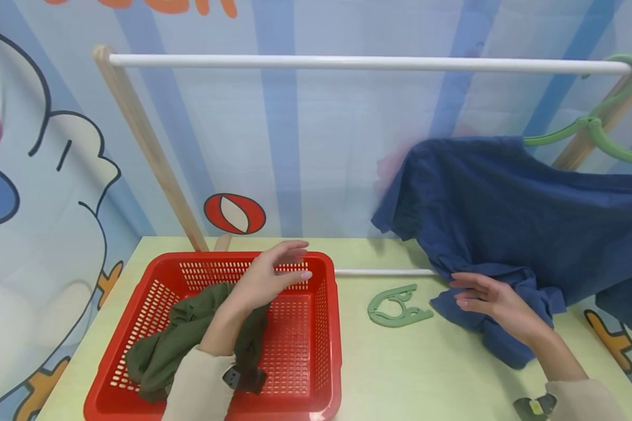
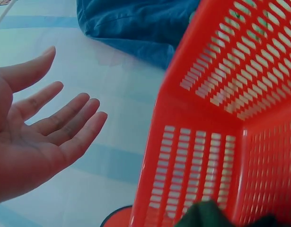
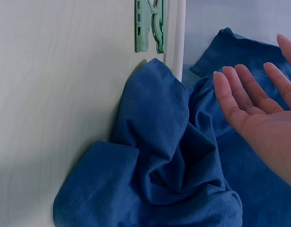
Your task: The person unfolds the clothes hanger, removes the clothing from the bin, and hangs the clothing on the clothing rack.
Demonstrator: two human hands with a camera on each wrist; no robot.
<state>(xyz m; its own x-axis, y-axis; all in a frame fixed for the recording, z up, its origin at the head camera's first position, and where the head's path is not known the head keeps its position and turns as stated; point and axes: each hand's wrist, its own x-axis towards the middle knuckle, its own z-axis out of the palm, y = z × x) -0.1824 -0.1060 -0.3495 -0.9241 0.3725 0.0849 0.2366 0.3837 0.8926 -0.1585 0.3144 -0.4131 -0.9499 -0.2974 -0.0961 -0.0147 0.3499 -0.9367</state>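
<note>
The blue shirt (image 1: 548, 216), spread sideways, hangs from a green hanger (image 1: 592, 123) just beyond my right grip (image 1: 487, 295), the nearer one, loosely extended, holding nothing. Left of it, a folded hanger (image 1: 395, 321) lies on the desk (image 1: 395, 374). My left grip (image 1: 274, 272), likewise loose and empty, is near the far edge of the red basket (image 1: 337, 327), which holds a rumpled dark-green garment (image 1: 189, 327).

I'm at staged booth, by looks; can't tell home or lab. Printed cartoon backdrop (image 1: 326, 158) behind my table (image 1: 390, 374); clothes rack (image 1: 347, 62), basket (image 1: 335, 339) on top.
</note>
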